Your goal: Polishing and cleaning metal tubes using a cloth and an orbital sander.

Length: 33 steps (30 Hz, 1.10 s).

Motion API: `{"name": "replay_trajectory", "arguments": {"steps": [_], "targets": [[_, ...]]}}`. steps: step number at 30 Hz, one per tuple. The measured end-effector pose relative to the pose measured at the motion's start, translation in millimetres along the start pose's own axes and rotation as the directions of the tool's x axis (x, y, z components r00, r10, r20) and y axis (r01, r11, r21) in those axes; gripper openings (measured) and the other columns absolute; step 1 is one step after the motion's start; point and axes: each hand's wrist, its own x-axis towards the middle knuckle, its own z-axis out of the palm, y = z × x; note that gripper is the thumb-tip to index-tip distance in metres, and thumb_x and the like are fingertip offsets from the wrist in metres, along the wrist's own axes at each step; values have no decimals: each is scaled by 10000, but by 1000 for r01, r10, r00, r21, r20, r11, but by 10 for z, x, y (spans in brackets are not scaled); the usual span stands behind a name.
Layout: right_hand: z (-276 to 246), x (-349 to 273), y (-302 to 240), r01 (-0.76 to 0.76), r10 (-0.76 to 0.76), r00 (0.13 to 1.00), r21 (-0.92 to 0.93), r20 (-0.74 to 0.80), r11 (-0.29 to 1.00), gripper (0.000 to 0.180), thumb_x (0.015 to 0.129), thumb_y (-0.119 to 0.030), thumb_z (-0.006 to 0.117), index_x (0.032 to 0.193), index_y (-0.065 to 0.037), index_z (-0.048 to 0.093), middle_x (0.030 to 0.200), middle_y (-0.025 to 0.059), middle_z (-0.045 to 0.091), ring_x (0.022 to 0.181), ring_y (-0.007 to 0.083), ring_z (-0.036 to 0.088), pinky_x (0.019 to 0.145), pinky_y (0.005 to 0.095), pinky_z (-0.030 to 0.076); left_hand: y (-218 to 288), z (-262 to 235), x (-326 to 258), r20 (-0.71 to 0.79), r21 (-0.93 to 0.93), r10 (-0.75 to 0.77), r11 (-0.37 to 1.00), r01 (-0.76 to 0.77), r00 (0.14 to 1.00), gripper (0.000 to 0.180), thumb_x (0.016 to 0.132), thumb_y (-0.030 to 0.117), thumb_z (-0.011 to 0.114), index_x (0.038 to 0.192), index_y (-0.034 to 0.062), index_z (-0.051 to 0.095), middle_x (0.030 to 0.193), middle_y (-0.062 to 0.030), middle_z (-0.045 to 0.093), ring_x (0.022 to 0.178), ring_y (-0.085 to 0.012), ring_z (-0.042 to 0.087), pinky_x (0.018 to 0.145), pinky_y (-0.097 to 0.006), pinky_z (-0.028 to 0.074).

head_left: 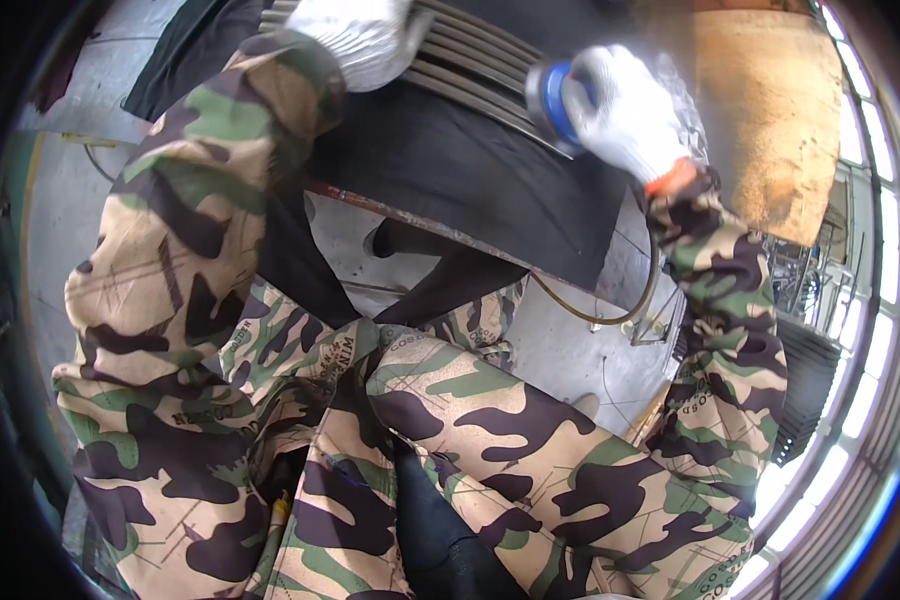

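From up here I look down on both of my gloved hands at the top of the view. My left hand (360, 40), in a white knit glove, presses on a bundle of long grey metal bars (470, 70). The bars lie side by side on a dark bench (450, 170), and their long axis runs from the upper left down toward the right, ending near my other hand. The left fingers look laid over the bars, but the frame edge cuts them off, so I cannot tell whether they curl around anything.

My right hand (625, 110), also in a white glove with an orange cuff, wraps around a blue round-bodied power tool (550, 100). Its round face is turned to the left, against the lower ends of the bars. The fingers are closed tight on the tool body.

A thin hose (610, 318) loops below the bench edge over the grey floor (560, 350). A rusty orange panel (770, 120) stands just right of my right hand. Camouflage sleeves and trouser legs (470, 430) fill the lower half, knees bent.
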Motion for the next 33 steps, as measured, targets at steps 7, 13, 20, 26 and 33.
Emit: {"name": "replay_trajectory", "arguments": {"steps": [7, 13, 20, 26, 33], "targets": [[26, -57, 16, -16, 16, 1000, -1, 24, 1000, 206, 904, -289, 662, 1012, -115, 643, 990, 144, 635, 919, 361, 655, 784, 485, 551, -1, 191, 35, -53, 89, -43, 995, 47, 998, 481, 966, 306, 604, 1278, -60, 623, 1357, -262, 604, 1308, -424, 538, 1153, -500, 361], [25, 12, 22, 18, -18, 1000, 1, 14, 1000, 227, 917, -306, 655, 1032, -111, 653, 973, 165, 640, 921, 376, 658, 785, 493, 551, 102, 12, -72, 92, 18, -10, 1000, 8, 996, 517, 965, 338, 624, 1322, -36, 626, 1385, -236, 603, 1368, -422, 497, 1178, -532, 331], [-156, 114, -178, 29, -30, 999, -56, -19, 998, 221, 913, -304, 655, 1036, -121, 654, 972, 140, 637, 921, 362, 663, 795, 472, 561, -58, -31, 116, -21, 73, -20, 997, 21, 1000, 441, 956, 273, 627, 1218, -82, 613, 1320, -292, 608, 1248, -437, 574, 1108, -491, 420], [-109, -57, -68, -10, 8, 1000, -89, -20, 996, 206, 904, -307, 681, 1019, -137, 667, 973, 133, 684, 898, 354, 679, 799, 461, 535, 84, -37, 249, 159, -47, -9, 999, 17, 987, 514, 944, 359, 650, 1229, -69, 641, 1299, -288, 635, 1253, -435, 575, 1094, -493, 432], [-89, -29, -63, 6, -10, 999, -101, -34, 995, 197, 903, -309, 691, 1016, -150, 664, 950, 107, 675, 887, 330, 674, 782, 460, 538, 143, -58, 137, 58, 13, 158, 987, -159, 986, 486, 906, 363, 678, 1152, -55, 646, 1151, -227, 661, 1126, -387, 620, 1050, -467, 450]]}}
